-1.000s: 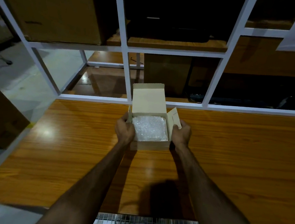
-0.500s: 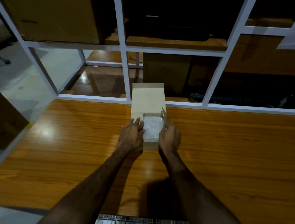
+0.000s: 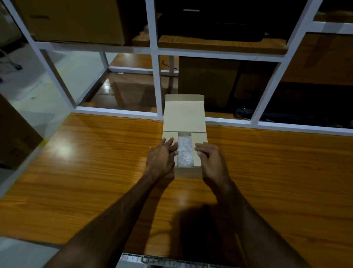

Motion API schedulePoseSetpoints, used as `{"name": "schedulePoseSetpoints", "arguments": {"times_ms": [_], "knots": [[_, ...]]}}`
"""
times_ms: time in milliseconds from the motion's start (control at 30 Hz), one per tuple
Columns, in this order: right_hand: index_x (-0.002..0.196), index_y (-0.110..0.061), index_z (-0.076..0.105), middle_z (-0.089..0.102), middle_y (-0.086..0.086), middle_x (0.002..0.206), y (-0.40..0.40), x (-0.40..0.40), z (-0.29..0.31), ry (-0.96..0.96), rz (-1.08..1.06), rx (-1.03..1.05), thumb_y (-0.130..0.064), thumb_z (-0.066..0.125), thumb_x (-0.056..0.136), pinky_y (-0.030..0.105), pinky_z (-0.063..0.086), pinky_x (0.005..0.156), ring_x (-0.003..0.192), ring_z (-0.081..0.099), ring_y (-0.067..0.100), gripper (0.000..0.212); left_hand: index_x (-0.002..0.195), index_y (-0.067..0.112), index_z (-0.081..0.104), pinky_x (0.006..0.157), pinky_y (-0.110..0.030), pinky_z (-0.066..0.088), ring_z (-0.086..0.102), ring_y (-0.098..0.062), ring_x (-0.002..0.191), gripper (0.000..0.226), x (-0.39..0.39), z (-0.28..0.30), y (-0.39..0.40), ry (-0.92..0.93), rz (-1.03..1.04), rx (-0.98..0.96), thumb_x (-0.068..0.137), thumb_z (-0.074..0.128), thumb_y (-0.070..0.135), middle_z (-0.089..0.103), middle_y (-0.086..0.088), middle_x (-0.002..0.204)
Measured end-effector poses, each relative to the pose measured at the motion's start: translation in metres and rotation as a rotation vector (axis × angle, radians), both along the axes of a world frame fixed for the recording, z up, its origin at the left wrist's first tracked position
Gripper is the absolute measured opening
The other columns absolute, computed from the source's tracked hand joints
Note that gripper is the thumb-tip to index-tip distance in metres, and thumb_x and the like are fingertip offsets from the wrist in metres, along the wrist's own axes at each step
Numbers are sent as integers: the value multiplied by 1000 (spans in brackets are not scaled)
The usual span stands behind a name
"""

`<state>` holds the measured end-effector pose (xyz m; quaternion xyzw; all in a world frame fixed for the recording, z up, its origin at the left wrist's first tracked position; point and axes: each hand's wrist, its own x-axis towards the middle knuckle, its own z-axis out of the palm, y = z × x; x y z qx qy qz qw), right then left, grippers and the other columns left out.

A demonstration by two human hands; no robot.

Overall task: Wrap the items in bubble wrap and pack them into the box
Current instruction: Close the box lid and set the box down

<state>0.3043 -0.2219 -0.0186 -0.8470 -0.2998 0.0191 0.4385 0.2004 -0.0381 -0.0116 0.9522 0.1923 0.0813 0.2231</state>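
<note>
While both side flaps lie folded inward: my palms rest flat on them, and the main lid stands upright at the far side, not yet brought down.

Box: small tan cardboard box (image 3: 187,172) on the glossy orange-brown wooden surface (image 3: 94,180), close to its far edge, just in front of the white metal shelf frame (image 3: 160,94).

Wrapped item: clear bubble-wrap bundle (image 3: 184,153) sits inside the box, showing as a strip between the two flaps.

Left grip: my left hand (image 3: 161,158) is spread flat, fingers (image 3: 170,143) pressing the left side flap (image 3: 169,136); it pinches nothing.

Right grip: my right hand (image 3: 212,161) is also spread, laid over the right side flap (image 3: 199,139); it pinches nothing either.

Item relative to grip: the bundle lies between and below my two hands, under the flaps, just beside my left fingertips.

Risk, flaps: if I lift my palms before the upright lid (image 3: 185,113) comes over, I judge the flaps may spring up again.

Risk, bulge: the wrap looks to fill the box nearly to the top, so it could push the flaps up and keep the lid from tucking in.

Risk, slide: pushing down unevenly could skate the light box across the shiny surface toward the frame.
</note>
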Motion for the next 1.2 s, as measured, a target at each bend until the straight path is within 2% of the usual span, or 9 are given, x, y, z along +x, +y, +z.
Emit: {"name": "schedulePoseSetpoints", "arguments": {"times_ms": [133,267,433,600,867,1000,1067,1133,1200], "knots": [[108,-22,76,65,-8,118,5,25,5,47,36,-66,-14,76,92,46,56,100,116,58,17,18,131,19,72,109,-52,49,50,-27,144,30,1,4,1,-131,10,-2,105,60,27,60,-5,151],[159,-27,38,29,2,163,8,48,19,229,89,-260,-24,80,90,50,37,121,149,31,28,80,108,17,79,88,-37,59,72,-20,113,22,3,8,9,-221,55,-71,98,69,34,77,-4,123],[166,-31,-7,17,2,173,20,76,44,392,248,-379,-20,90,78,51,31,124,156,24,28,131,97,18,82,75,-42,62,75,-19,90,19,2,18,9,-283,90,-61,95,69,32,81,-1,100],[163,-35,14,43,1,158,13,72,53,448,252,-170,-3,89,76,39,43,102,146,39,26,120,111,19,77,82,-36,60,72,-15,98,31,8,23,13,-181,202,-108,87,84,36,78,1,110],[163,-42,17,31,-2,165,8,54,45,379,167,-42,-6,88,79,52,47,112,149,34,25,116,161,30,24,94,-48,60,63,-24,129,114,4,18,10,-366,263,-394,74,96,21,58,-6,141],[163,-36,25,45,-16,148,3,44,36,417,130,97,4,78,86,8,51,78,131,41,4,102,165,26,20,92,-44,61,63,-22,128,116,-5,13,11,-427,235,-436,76,94,32,59,-5,135],[163,-33,27,46,-19,140,1,39,33,439,109,161,7,76,87,1,48,68,125,41,-1,99,166,32,17,97,-42,59,59,-23,134,113,-8,14,11,-428,188,-448,80,89,42,55,-10,148],[161,-33,30,47,-19,144,2,37,31,414,82,161,4,78,86,10,55,83,128,43,1,96,167,36,14,98,-35,55,56,-22,138,112,-9,17,11,-414,147,-462,81,84,47,48,-12,159],[157,-34,31,47,-9,155,1,35,31,411,57,164,-2,84,82,38,54,106,139,44,10,97,167,37,11,93,-20,51,54,-16,137,114,-9,19,12,-401,125,-488,80,85,45,47,-12,159]]}}
